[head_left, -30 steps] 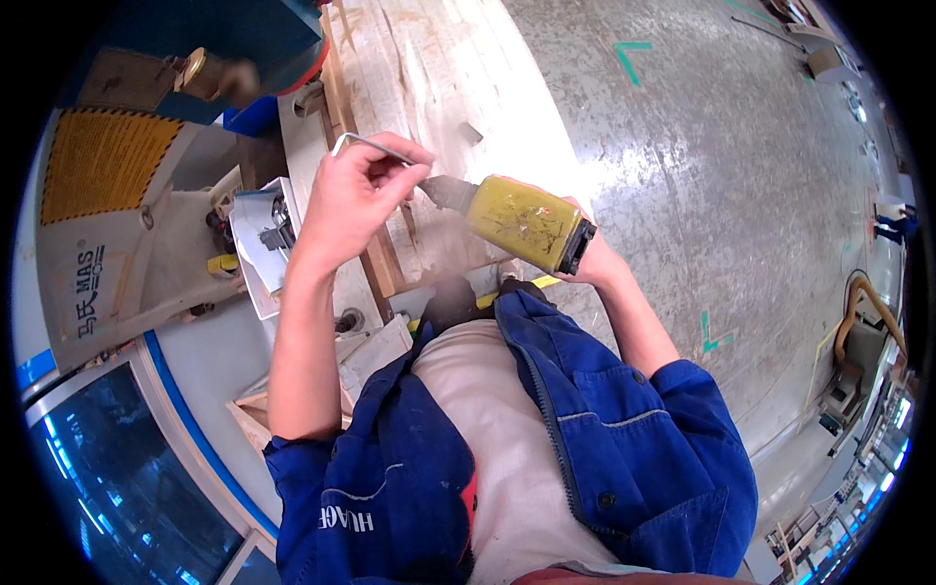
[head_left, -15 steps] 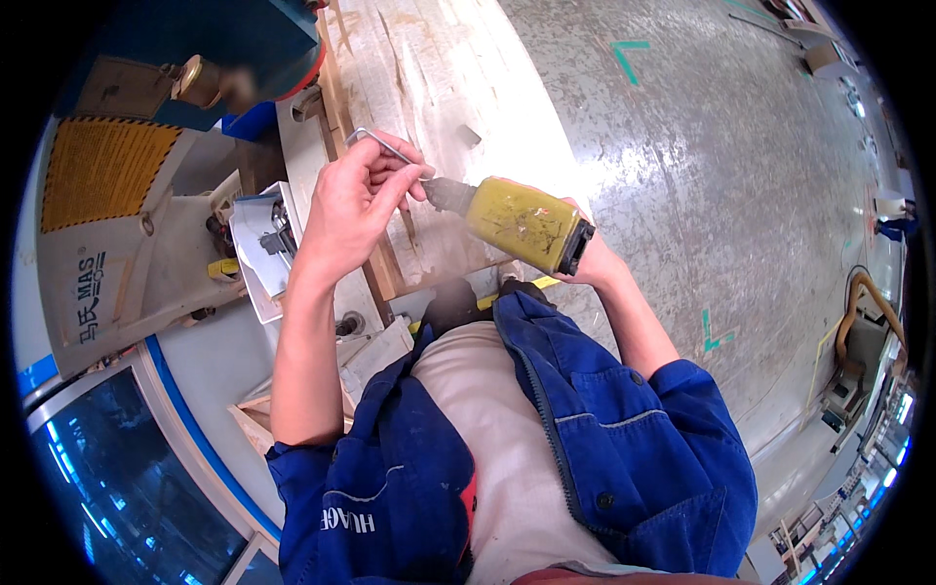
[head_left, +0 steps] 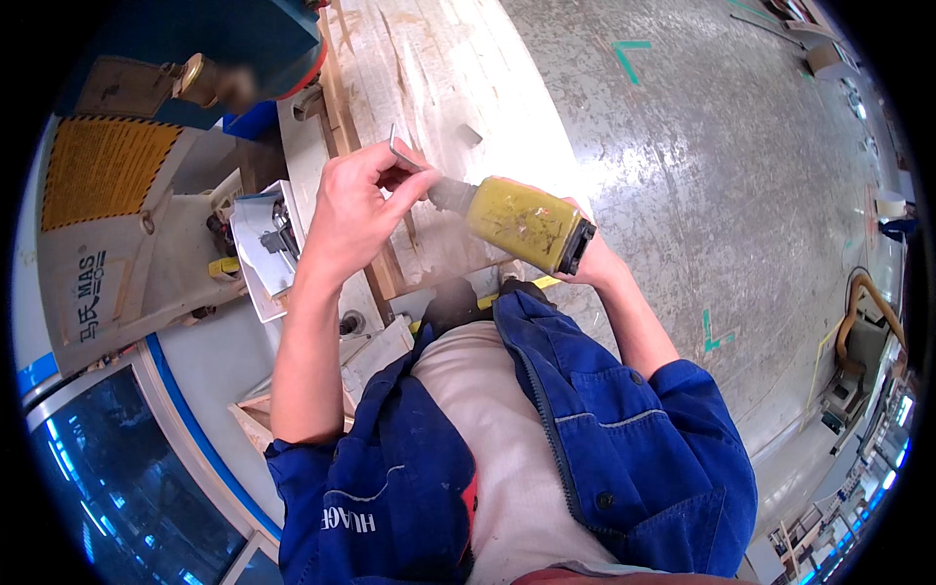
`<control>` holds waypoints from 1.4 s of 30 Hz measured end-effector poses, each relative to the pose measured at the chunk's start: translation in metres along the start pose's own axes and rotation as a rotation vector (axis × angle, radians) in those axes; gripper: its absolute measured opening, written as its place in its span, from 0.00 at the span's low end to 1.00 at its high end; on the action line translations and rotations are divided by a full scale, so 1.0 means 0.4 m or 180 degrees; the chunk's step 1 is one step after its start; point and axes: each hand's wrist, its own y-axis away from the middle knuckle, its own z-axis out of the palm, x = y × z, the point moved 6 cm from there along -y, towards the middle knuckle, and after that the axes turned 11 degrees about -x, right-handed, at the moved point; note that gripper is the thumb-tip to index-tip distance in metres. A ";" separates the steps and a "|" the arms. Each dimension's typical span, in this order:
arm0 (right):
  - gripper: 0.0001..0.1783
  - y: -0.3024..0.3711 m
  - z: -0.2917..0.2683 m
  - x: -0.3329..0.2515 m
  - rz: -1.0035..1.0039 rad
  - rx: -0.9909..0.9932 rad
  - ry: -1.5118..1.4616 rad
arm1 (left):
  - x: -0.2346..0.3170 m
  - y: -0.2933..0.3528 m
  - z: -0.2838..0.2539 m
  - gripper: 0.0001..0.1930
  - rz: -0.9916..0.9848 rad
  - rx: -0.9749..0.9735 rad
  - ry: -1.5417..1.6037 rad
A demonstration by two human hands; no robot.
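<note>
A power tool with a worn yellow-green body (head_left: 524, 224) and a dark narrow front end lies across the middle of the head view. My right hand (head_left: 591, 252) grips it from the right, most of its fingers hidden behind the body. At the tool's dark front end, my left hand (head_left: 359, 203) pinches a thin bent metal hex key (head_left: 398, 146) between thumb and fingers. One arm of the key sticks up above my fingers; its other end, by the tool, is hard to make out. Both hands are held above the pale wooden bench top (head_left: 429, 78).
A white tray (head_left: 261, 292) with papers and small dark items stands left of my left forearm. Farther up left is a dark blue machine (head_left: 244, 39) with a brass-coloured knob (head_left: 198, 82). A small grey chip (head_left: 470, 135) lies on the bench. Grey floor (head_left: 702, 175) stretches to the right.
My left fingers have turned and closed up around the hex key, whose bent arm has swung from pointing left to pointing up. The power tool and my right hand have stayed in place.
</note>
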 end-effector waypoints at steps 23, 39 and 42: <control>0.46 -0.003 0.010 0.037 0.0179 -0.0112 -0.0167 | -0.010 -0.005 0.018 0.05 -0.0091 -0.0135 0.0248; 0.42 0.010 0.005 0.037 0.0626 -0.0196 -0.0335 | -0.324 0.001 0.011 0.05 -0.1622 -0.0285 0.0378; 0.41 0.013 0.007 0.048 0.0679 -0.0189 -0.0415 | -0.437 0.013 0.065 0.04 -0.2053 -0.0753 -0.0145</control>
